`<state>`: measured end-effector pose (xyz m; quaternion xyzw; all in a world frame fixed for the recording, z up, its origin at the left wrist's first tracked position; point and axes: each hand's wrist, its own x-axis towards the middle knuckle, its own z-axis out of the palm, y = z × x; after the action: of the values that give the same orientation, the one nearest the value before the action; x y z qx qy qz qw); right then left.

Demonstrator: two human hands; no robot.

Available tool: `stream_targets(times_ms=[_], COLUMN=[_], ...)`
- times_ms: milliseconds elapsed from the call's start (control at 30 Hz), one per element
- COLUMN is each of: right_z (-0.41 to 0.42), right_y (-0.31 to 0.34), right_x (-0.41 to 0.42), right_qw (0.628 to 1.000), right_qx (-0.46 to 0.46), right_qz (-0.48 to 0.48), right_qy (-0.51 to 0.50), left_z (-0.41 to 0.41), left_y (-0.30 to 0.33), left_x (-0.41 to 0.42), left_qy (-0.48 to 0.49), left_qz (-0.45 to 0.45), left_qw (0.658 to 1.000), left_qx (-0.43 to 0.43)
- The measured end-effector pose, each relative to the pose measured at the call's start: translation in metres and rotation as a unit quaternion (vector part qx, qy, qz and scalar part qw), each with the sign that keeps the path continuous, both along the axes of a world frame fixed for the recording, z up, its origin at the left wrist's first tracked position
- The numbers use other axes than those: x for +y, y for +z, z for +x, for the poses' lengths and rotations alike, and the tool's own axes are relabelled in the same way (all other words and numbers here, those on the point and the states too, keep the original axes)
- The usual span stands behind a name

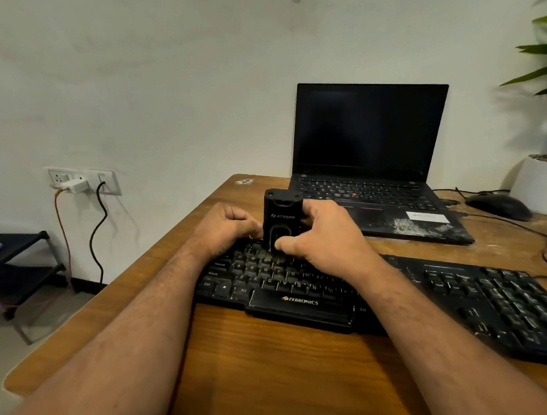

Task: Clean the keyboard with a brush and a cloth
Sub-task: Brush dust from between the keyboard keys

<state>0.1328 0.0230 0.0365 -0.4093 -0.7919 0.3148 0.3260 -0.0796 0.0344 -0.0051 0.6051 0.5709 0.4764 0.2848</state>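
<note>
A black keyboard [458,299] lies across the wooden desk [272,364], dusty between its keys. Upright on its upper left keys stands a black block-shaped brush tool [282,219] with white lettering on its side. My right hand [326,236] grips the tool from the right, thumb pressed on its lower front. My left hand [229,228] sits at the tool's left side with fingers curled; the fingertips are hidden behind the tool. No cloth is in view.
An open black laptop [370,159] with a dark screen stands behind the keyboard. A black mouse [497,205] and its cable lie at the right, beside a white plant pot [540,183]. A wall socket with charger [77,184] and a black rack [21,265] are at the left.
</note>
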Motion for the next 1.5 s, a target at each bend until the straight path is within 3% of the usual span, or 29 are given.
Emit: stream_targets(times_ms=[167, 300, 433, 533, 600, 700, 833, 1000, 1133, 1267, 1400, 1500], right_z=[-0.003, -0.007, -0.006, -0.007, -0.002, 0.006, 0.005, 0.015, 0.023, 0.02, 0.007, 0.009], right_y=[0.003, 0.003, 0.003, 0.003, 0.003, 0.004, 0.004, 0.008, 0.002, 0.002, -0.001, 0.0], right_x=[-0.016, -0.013, -0.018, -0.01, -0.004, -0.007, -0.004, -0.015, -0.013, -0.026, -0.027, -0.033], right_qw=[0.994, 0.999, 0.996, 1.0, 1.0, 0.988, 0.999, 0.991, 1.0, 0.99, 0.999, 0.996], right_qx=[-0.029, -0.035, -0.028, -0.022, -0.005, 0.023, -0.007, -0.018, 0.004, 0.011, -0.018, -0.029], right_qz=[-0.032, 0.028, -0.019, 0.004, -0.03, -0.123, -0.029, -0.087, -0.014, -0.078, 0.014, 0.011], right_qy=[0.104, 0.028, 0.084, -0.002, 0.001, 0.091, -0.018, 0.101, 0.0, 0.116, 0.023, 0.083], left_z=[0.007, 0.004, 0.005, 0.001, -0.001, 0.0, 0.0, 0.0, -0.001, 0.0, 0.0, 0.004], left_y=[0.004, 0.001, 0.001, -0.001, -0.002, -0.001, -0.001, -0.001, -0.002, -0.002, -0.003, 0.001], left_x=[-0.001, 0.003, 0.003, 0.004, 0.003, 0.0, -0.003, -0.003, 0.0, 0.001, 0.002, -0.001], left_qy=[-0.007, -0.006, -0.006, -0.014, -0.007, -0.006, 0.006, -0.005, 0.0, -0.009, -0.017, -0.034], left_qz=[0.013, 0.029, 0.02, 0.015, 0.0, 0.001, -0.011, -0.011, -0.024, -0.006, 0.011, 0.015], left_qw=[1.0, 1.0, 1.0, 1.0, 1.0, 1.0, 1.0, 1.0, 1.0, 1.0, 0.999, 0.999], left_qx=[0.0, 0.003, 0.001, 0.001, -0.003, -0.018, -0.005, -0.022, -0.016, -0.021, -0.027, -0.028])
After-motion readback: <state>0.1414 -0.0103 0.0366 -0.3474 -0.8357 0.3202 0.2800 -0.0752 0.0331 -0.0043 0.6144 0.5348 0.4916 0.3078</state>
